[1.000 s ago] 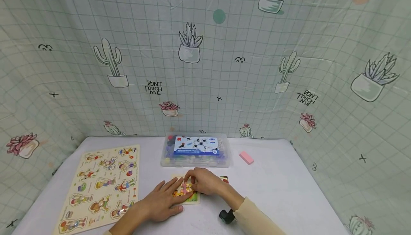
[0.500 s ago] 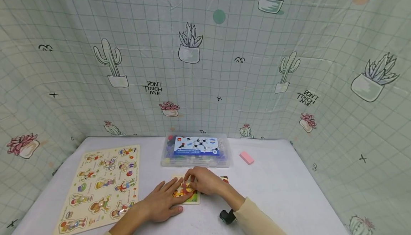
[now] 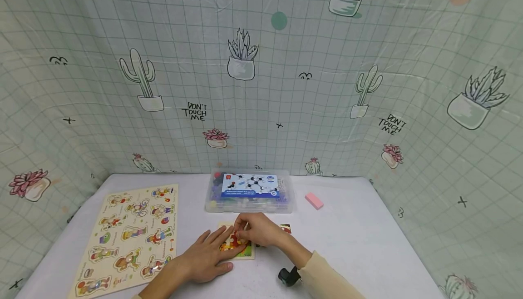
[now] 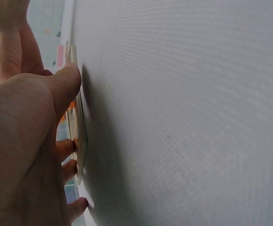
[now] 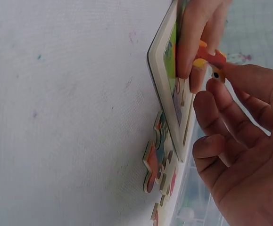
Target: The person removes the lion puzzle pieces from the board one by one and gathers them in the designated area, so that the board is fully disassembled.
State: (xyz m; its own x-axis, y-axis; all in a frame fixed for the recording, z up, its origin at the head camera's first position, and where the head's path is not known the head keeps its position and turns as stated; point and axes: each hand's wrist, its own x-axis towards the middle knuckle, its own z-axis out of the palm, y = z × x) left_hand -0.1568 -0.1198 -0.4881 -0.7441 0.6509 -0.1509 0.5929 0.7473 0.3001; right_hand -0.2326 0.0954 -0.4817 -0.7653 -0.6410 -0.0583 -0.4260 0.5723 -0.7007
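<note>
My left hand (image 3: 206, 258) lies with fingers spread over a small wooden jigsaw board (image 3: 247, 254), some fingertips touching it. In the right wrist view the board's pale rim (image 5: 162, 87) and a green picture area show beside those fingers. My right hand (image 3: 261, 231), just above the board, pinches a red and yellow puzzle piece (image 5: 214, 59) with a black eye printed on it. Its other fingers curl loosely below the piece. Much of the board's picture is hidden under both hands.
Loose puzzle pieces (image 5: 151, 167) lie by the board, partly behind my right hand. A clear molecular model kit box (image 3: 249, 192) stands at the back, with a pink block (image 3: 313, 201) to its right. A large picture puzzle board (image 3: 128, 235) lies left; a black object (image 3: 288, 276) is near my right sleeve.
The right fingers have shifted slightly over the board, and the colours showing between the hands have turned from pale pink to red and orange. The left hand stays in place.
</note>
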